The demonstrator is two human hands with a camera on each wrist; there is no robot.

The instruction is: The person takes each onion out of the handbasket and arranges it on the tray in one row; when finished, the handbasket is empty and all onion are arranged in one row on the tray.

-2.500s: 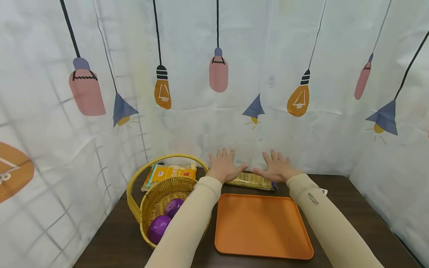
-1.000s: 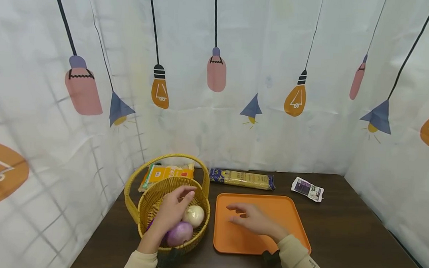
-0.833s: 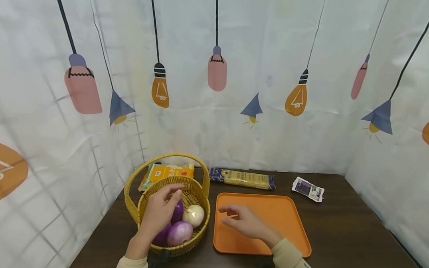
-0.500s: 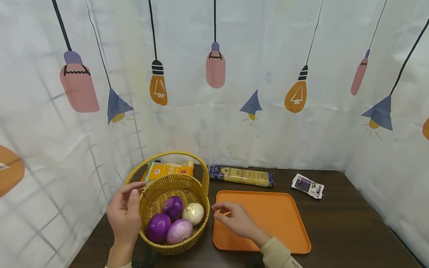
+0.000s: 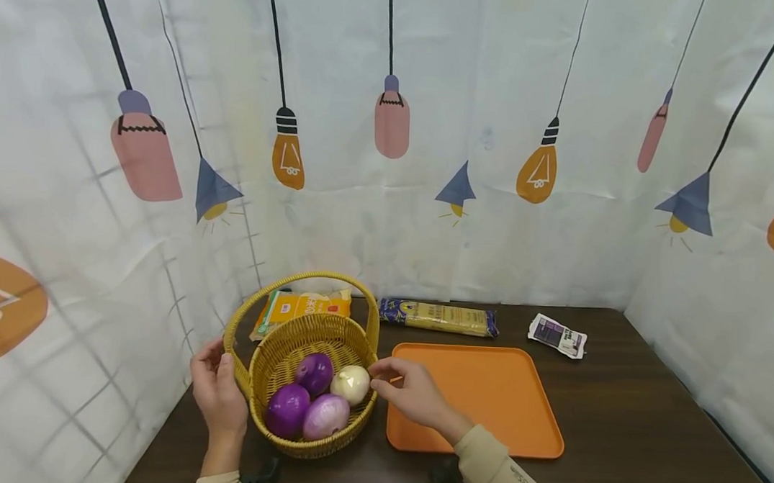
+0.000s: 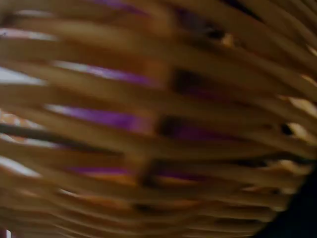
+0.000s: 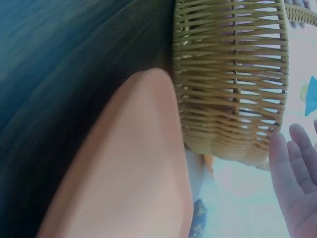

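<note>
A yellow wicker basket with a tall hoop handle stands left of centre. In it lie two dark purple onions, a paler purple onion and a white onion. My left hand is at the basket's left side, fingers loosely bent beside the foot of the handle. Woven strips with purple showing through fill the left wrist view. My right hand reaches over the tray's left edge, fingertips right at the basket's right rim. The right wrist view shows its fingers nearly straight.
An orange tray lies right of the basket on the dark table. Behind stand an orange-yellow food bag and a long gold-and-blue packet. A small white-and-purple sachet lies at back right. White curtains enclose the table.
Both hands have drawn back from the far edge of the table. The left swung left across the basket to its left side; the right moved left over the tray to the basket's rim.
</note>
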